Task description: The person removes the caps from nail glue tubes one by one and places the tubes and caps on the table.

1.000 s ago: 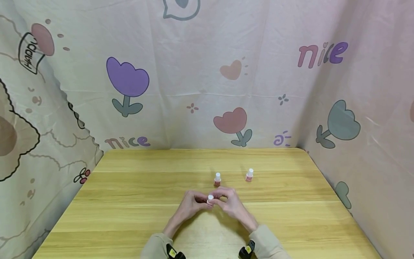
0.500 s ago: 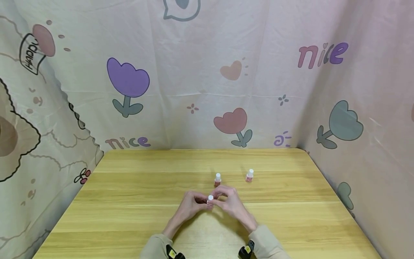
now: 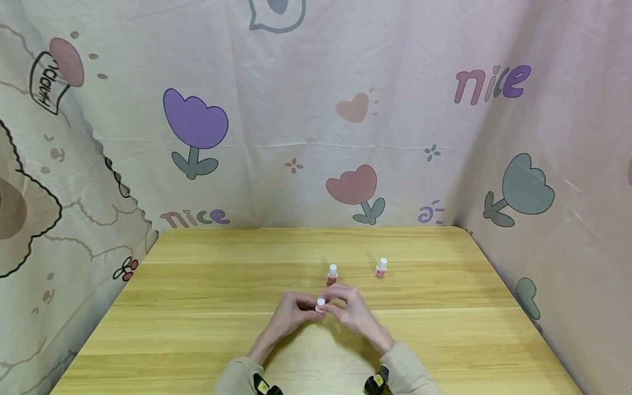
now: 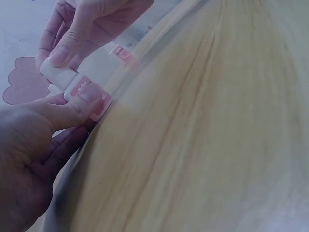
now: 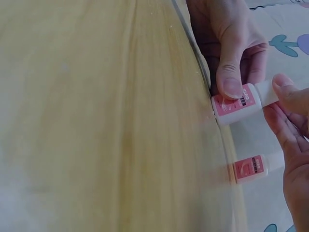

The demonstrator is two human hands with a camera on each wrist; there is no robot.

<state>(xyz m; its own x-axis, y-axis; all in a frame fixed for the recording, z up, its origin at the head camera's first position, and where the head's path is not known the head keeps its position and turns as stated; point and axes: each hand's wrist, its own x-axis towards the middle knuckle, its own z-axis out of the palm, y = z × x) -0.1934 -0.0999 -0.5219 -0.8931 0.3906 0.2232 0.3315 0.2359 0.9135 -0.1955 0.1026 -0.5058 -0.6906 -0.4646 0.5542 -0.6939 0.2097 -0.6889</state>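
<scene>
A small white bottle [image 5: 236, 115] with a pink label is held between both hands, low over the table in the head view. My left hand [image 3: 290, 314] grips its body, the thumb pressed across the label. With thumb and fingers, my right hand [image 3: 354, 311] pinches the white cap [image 4: 57, 75], which sits on the bottle's neck. The left wrist view shows the bottle tilted in the frame, its base close to the tabletop. Fingers behind the bottle are partly hidden.
Two similar bottles stand upright beyond the hands: one bottle [image 3: 332, 274] just behind the right fingers, another bottle [image 3: 381, 267] farther right. The wooden table [image 3: 197, 285] reaches back to a printed curtain [image 3: 296, 109], with curtains on both sides too.
The right thumb and the bottle's cap shift very slightly, and the thumb covers a little more of the bottle. Both hands keep their places, and the two standing bottles stay put.
</scene>
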